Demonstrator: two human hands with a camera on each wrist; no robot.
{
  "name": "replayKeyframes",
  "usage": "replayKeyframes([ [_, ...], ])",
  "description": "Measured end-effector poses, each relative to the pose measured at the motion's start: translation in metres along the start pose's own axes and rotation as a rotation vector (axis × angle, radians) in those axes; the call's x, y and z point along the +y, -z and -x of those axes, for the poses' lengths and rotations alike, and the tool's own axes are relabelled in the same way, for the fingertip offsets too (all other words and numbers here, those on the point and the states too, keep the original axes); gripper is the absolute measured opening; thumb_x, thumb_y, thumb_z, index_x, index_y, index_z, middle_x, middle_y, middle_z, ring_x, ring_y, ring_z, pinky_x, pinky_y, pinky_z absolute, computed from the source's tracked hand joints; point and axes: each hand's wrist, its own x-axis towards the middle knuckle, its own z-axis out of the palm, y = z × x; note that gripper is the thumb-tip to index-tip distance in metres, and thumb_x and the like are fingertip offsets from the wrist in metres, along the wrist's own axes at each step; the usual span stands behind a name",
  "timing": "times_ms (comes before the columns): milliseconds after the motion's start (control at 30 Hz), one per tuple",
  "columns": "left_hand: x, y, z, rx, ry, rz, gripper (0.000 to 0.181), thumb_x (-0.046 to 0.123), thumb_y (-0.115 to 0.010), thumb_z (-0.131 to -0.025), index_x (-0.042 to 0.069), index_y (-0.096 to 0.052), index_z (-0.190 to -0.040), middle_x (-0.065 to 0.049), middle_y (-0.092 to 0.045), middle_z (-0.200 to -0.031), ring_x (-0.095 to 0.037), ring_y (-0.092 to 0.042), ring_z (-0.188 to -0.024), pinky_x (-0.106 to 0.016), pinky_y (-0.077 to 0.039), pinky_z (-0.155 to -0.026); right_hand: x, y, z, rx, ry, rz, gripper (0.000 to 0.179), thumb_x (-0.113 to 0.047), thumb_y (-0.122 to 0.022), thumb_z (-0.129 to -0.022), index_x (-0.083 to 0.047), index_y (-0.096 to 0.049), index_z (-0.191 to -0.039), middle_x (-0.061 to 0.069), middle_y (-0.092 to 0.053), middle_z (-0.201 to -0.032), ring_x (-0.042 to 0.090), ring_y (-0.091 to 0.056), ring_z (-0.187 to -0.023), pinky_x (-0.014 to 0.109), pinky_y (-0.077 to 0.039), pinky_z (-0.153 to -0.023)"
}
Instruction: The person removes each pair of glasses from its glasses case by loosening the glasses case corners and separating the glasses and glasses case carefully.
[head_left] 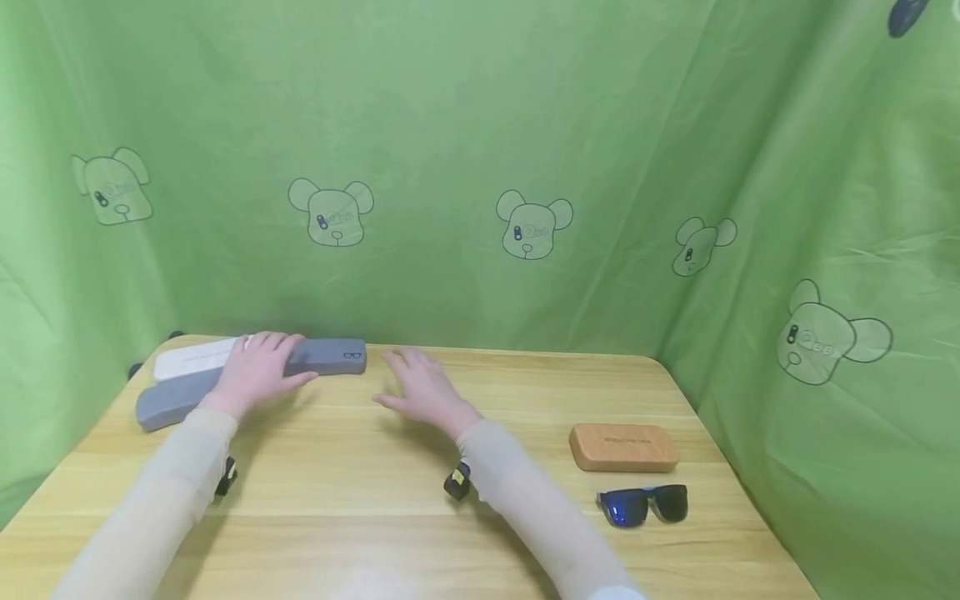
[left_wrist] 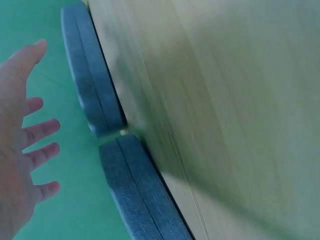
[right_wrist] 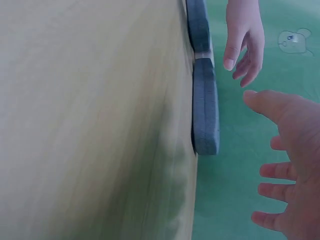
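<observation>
Two grey glasses cases lie end to end at the back left of the table: the left one [head_left: 176, 398] is slanted, and the right one [head_left: 328, 357] bears a small glasses mark. Behind the slanted case is a white case [head_left: 195, 358], partly covered by my left hand [head_left: 258, 371] in the head view. That hand is held over the cases with its fingers spread and grips nothing; the left wrist view shows the fingers apart from the grey case [left_wrist: 92, 70]. My right hand [head_left: 427, 390], fingers extended and holding nothing, hovers just right of the marked case [right_wrist: 206, 107].
At the right side of the wooden table [head_left: 337, 533] sits a brown glasses case [head_left: 624, 448]. In front of it are dark sunglasses [head_left: 645, 505] with blue-tinted lenses. A green curtain [head_left: 435, 100] with bear drawings hangs behind and along the sides.
</observation>
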Motion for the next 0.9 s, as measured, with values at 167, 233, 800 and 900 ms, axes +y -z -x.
replayKeyframes([
  [167,-0.007,-0.002,-0.005,-0.068,0.015,-0.016,0.08,0.059,-0.061,-0.086,0.007,-0.043,-0.144,-0.024,-0.049,-0.143,-0.047,-0.04,-0.133,-0.072,-0.02,-0.111,-0.007,-0.009,-0.013,-0.036,-0.011,-0.023,0.08,-0.053,-0.064,-0.088,-0.014,-0.032,-0.151,0.013,-0.04,-0.152,0.031,-0.037,-0.142,0.056,-0.037,-0.113],
  [233,-0.01,-0.003,-0.007,-0.094,0.018,-0.036,0.082,0.06,-0.061,-0.086,0.005,-0.042,-0.145,-0.025,-0.047,-0.143,-0.047,-0.038,-0.134,-0.074,-0.016,-0.112,-0.009,-0.013,-0.017,-0.052,-0.014,-0.021,0.08,-0.053,-0.063,-0.089,-0.015,-0.031,-0.152,0.013,-0.039,-0.153,0.032,-0.036,-0.142,0.056,-0.037,-0.113],
  [800,-0.028,-0.012,-0.025,-0.167,0.023,-0.113,0.091,0.063,-0.062,-0.083,-0.002,-0.042,-0.143,-0.03,-0.049,-0.14,-0.05,-0.041,-0.131,-0.071,-0.023,-0.112,-0.026,-0.034,-0.056,-0.111,-0.066,0.052,0.085,-0.058,-0.059,-0.089,-0.012,-0.027,-0.153,0.015,-0.037,-0.154,0.035,-0.034,-0.144,0.052,-0.033,-0.117],
  [900,-0.028,-0.014,-0.027,-0.167,0.025,-0.105,0.089,0.062,-0.063,-0.083,-0.003,-0.043,-0.141,-0.03,-0.05,-0.139,-0.05,-0.042,-0.13,-0.069,-0.024,-0.113,-0.027,-0.039,-0.063,-0.126,-0.093,0.049,0.086,-0.059,-0.057,-0.09,-0.013,-0.024,-0.154,0.015,-0.033,-0.157,0.035,-0.03,-0.146,0.052,-0.031,-0.118],
])
